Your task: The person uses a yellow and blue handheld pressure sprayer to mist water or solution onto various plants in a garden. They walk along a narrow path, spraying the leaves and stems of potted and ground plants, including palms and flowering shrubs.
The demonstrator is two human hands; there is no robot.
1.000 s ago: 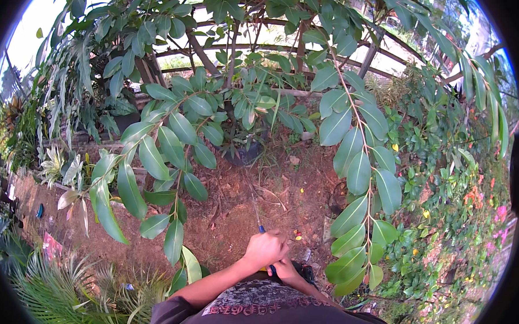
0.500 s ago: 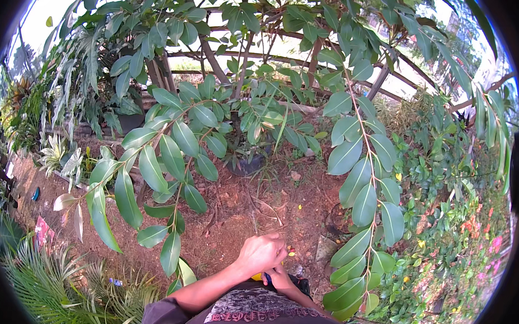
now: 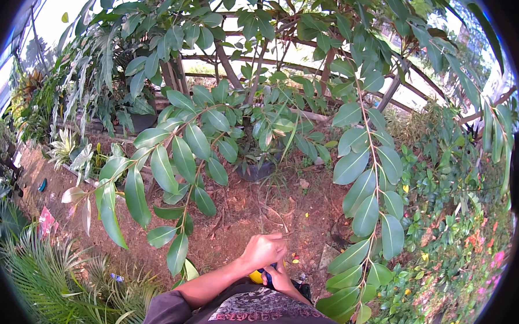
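Close in front of my shirt, my left hand (image 3: 264, 250) is closed in a fist. What it holds, if anything, is hidden. Just below and to its right, my right hand (image 3: 278, 276) curls its fingers around a small blue-and-yellow object (image 3: 258, 276), partly covered by the hands and of unclear kind. The two hands overlap or nearly touch. A leafy branch (image 3: 183, 153) hangs to the left of them, and another long leafy branch (image 3: 375, 196) droops on the right, both apart from my hands.
Behind the branches stand a dark plant pot (image 3: 255, 170) and a wooden rail fence (image 3: 287, 66). Reddish bare soil (image 3: 234, 221) lies below. Palm fronds (image 3: 63, 286) fill the lower left, with a pink scrap (image 3: 48, 221) nearby. Flowering bushes (image 3: 441, 245) grow on the right.
The view has turned slightly, so the plants sit farther right at the top. My hands stay together, and more of the right hand and the blue-and-yellow object shows.
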